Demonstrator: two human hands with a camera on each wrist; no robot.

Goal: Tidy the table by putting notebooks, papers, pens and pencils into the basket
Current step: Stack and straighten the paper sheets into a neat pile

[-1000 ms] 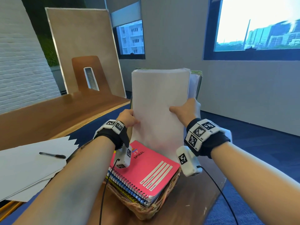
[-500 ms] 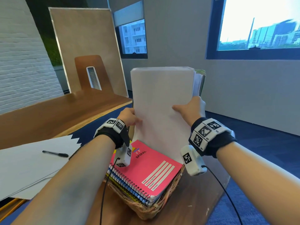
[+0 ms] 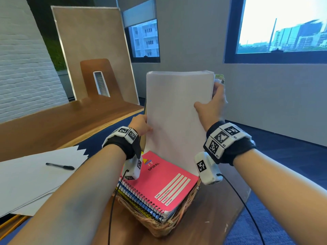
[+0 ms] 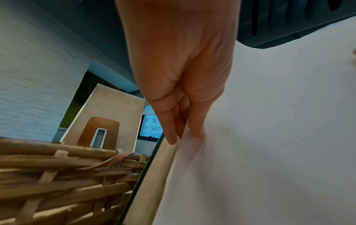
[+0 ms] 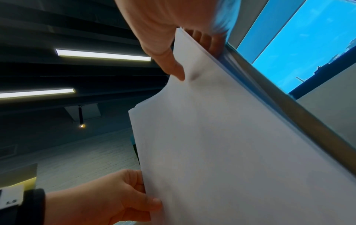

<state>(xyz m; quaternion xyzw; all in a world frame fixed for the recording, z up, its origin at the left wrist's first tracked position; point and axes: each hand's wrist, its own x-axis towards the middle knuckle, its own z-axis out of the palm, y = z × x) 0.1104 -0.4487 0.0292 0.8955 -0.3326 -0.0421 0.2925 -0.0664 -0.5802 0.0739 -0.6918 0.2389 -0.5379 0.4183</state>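
A stack of white papers (image 3: 177,110) stands upright at the far end of the wicker basket (image 3: 159,225). My left hand (image 3: 139,123) pinches its left edge low down, thumb in front, seen close as the left hand (image 4: 183,106) against the papers (image 4: 269,137). My right hand (image 3: 212,105) grips the right edge higher up, thumb on the front sheet, fingers behind; the right wrist view shows the right hand (image 5: 173,45) on the papers (image 5: 231,152). A pink spiral notebook (image 3: 159,183) tops the notebooks lying in the basket.
Large white sheets (image 3: 26,179) lie on the table at the left with a black pen (image 3: 60,166) on them. Yellow pencils (image 3: 10,223) poke out at the lower left. The wooden table's edge (image 3: 235,209) runs just right of the basket. A wooden bench (image 3: 62,121) stands behind.
My right hand has slid up the right edge of the papers. The left hand has stayed at the lower left edge, and the papers remain upright.
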